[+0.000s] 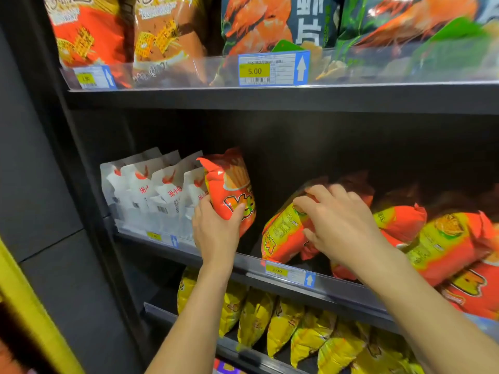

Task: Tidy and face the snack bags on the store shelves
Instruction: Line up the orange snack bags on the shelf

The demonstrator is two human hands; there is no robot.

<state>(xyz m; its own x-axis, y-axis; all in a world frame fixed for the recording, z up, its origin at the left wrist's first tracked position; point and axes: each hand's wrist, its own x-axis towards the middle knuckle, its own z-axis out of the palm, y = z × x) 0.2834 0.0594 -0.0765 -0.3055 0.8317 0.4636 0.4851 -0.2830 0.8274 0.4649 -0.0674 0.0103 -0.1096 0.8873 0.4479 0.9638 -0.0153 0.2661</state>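
On the middle shelf [337, 290], the left hand [216, 233] is gripping an upright orange fries bag [229, 190] just beside the white pouches [156, 193]. The right hand [340, 220] is curling its fingers round an orange-and-yellow bag [280, 233] lying sideways. Yellow bags [280, 325] are filling the shelf below.

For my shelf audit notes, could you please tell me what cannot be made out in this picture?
Head view only:
- Price tag under the white bags: print too small and blurred.
- Lying orange bag: partly covered by the right hand.
- Top-shelf bags: cut off by the top edge.
- Back of the middle shelf: too dark to count stock.
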